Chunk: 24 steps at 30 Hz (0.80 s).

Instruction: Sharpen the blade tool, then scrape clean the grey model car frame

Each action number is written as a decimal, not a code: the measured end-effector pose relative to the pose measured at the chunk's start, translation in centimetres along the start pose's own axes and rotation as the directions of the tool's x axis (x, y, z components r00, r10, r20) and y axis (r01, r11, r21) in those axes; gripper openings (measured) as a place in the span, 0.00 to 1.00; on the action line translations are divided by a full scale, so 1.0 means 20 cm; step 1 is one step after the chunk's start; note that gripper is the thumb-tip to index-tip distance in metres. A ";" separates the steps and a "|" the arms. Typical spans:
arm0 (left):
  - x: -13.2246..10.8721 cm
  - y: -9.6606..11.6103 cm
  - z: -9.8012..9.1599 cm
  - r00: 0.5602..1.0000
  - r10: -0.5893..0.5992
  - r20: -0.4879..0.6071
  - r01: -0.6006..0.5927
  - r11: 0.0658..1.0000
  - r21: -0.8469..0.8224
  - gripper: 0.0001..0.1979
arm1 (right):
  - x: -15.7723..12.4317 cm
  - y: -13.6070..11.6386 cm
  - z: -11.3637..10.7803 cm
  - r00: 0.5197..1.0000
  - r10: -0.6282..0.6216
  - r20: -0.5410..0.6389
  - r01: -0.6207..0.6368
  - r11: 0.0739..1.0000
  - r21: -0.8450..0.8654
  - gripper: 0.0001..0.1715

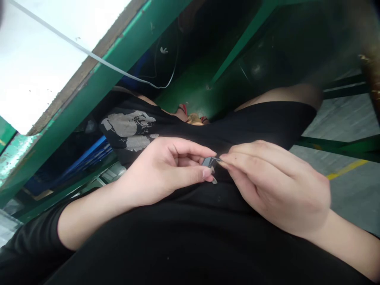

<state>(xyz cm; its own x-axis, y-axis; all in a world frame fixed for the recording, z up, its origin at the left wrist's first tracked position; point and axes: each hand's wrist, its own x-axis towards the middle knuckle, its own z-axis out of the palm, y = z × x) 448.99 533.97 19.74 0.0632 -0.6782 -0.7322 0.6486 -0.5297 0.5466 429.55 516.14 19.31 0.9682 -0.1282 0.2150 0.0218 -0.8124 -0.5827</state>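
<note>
Above my lap, my left hand [166,168] pinches a small grey block-shaped part [208,161] between thumb and fingers. Small pale tabs [214,180] stick out below it by the fingertips. My right hand [276,182] is closed just to the right, its thumb and fingertips pressed together on a thin dark piece [218,159] that reaches the grey part. Whether the thin piece is joined to the grey part or only touches it, I cannot tell. The right hand's fingers hide most of what they grip.
A white-topped workbench [53,51] with a green metal edge rises at upper left. A pale cable [97,58] hangs over its edge in a loop. Green frame bars [243,39] stand ahead of my legs. A blue bin [86,162] sits under the bench.
</note>
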 end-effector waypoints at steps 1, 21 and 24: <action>0.00 0.01 0.01 1.000 0.014 -0.008 -0.014 1.000 0.021 0.16 | 0.01 0.00 -0.01 1.000 -0.022 -0.001 0.022 1.000 -0.009 0.17; 0.02 0.01 0.00 0.995 0.093 -0.032 -0.096 0.989 -0.115 0.12 | 0.05 0.04 -0.06 0.992 0.099 -0.073 -0.095 0.994 0.053 0.09; 0.03 -0.03 -0.04 0.971 0.213 -0.110 -0.228 0.962 -0.151 0.10 | 0.10 0.12 -0.03 0.940 0.341 -0.031 -0.337 0.937 0.089 0.13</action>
<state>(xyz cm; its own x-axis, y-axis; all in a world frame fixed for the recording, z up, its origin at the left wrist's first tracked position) 449.23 534.23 18.69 0.2829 -0.7151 -0.6392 0.7237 -0.2782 0.6315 431.37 513.56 18.83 0.9094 -0.4149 0.0273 -0.2839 -0.6675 -0.6884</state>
